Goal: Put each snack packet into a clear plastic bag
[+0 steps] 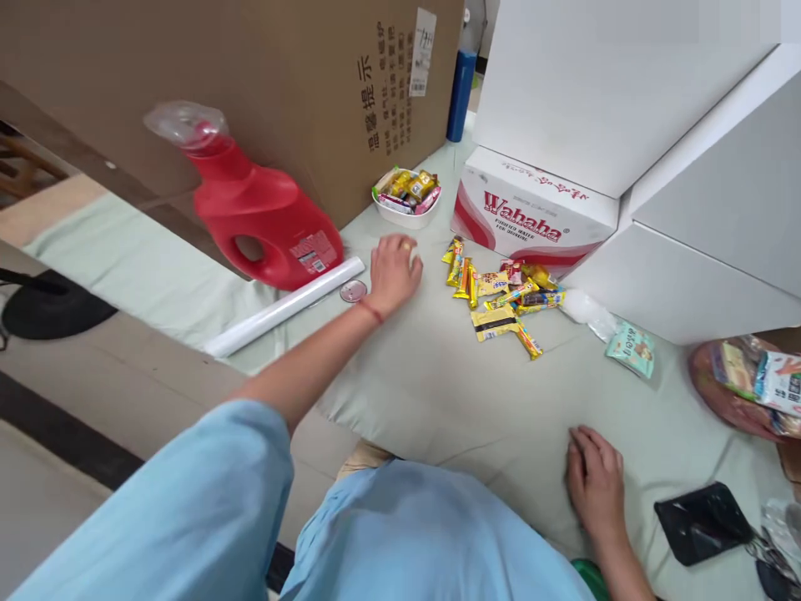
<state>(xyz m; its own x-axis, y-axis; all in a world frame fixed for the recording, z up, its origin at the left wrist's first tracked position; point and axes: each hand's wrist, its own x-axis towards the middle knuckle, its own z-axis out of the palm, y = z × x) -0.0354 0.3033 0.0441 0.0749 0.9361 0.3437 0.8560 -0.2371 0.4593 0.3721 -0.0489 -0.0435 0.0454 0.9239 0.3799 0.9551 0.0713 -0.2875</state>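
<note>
My left hand [394, 271], with a red string round the wrist, is over the table just in front of a small white bowl [406, 219] of wrapped snacks. Its fingers are loosely bent, thumb apart from them, and no object shows in it. To its right lies a loose pile of wrapped snacks: yellow sticks [472, 282], a flat gold packet [494, 323] and several others. A round flat disc [354, 290] is by my left wrist. My right hand [597, 480] rests on the cloth near the front edge, fingers slightly bent and holding nothing visible.
A red jug [269, 209] and a white roll [288, 307] stand left, before a big cardboard box [281, 75]. A Wahaha carton [531, 209] sits behind the snacks, below white cabinets. Rightward are a mint packet [631, 348], a full basket [707, 380] and a black pouch [704, 522].
</note>
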